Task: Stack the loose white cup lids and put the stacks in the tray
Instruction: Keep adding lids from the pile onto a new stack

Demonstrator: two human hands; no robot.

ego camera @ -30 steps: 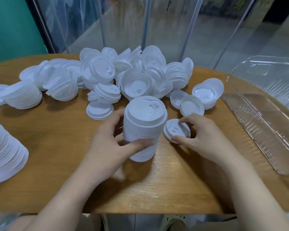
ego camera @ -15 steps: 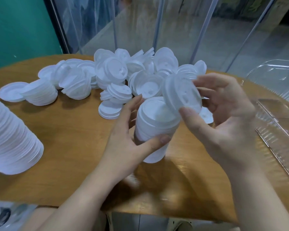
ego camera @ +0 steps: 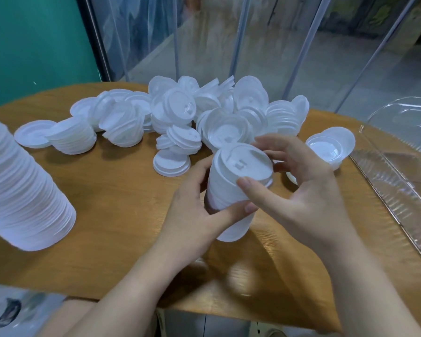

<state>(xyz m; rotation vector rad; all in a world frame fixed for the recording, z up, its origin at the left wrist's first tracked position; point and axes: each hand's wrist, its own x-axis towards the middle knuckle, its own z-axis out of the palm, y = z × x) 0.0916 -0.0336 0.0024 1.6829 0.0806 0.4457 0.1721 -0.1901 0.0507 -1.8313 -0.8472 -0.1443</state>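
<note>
Gripping the lid stack (ego camera: 231, 203), left hand (ego camera: 195, 215) steadies while right hand (ego camera: 299, 190) pinches the top lid (ego camera: 243, 164).

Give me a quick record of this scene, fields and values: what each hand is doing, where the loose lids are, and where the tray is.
left hand: grips the side of the held lid stack
right hand: fingers around the top lid on that stack
loose lids: heaped behind the hands on the wooden table
finished stack: far left
tray: clear, right edge
</note>
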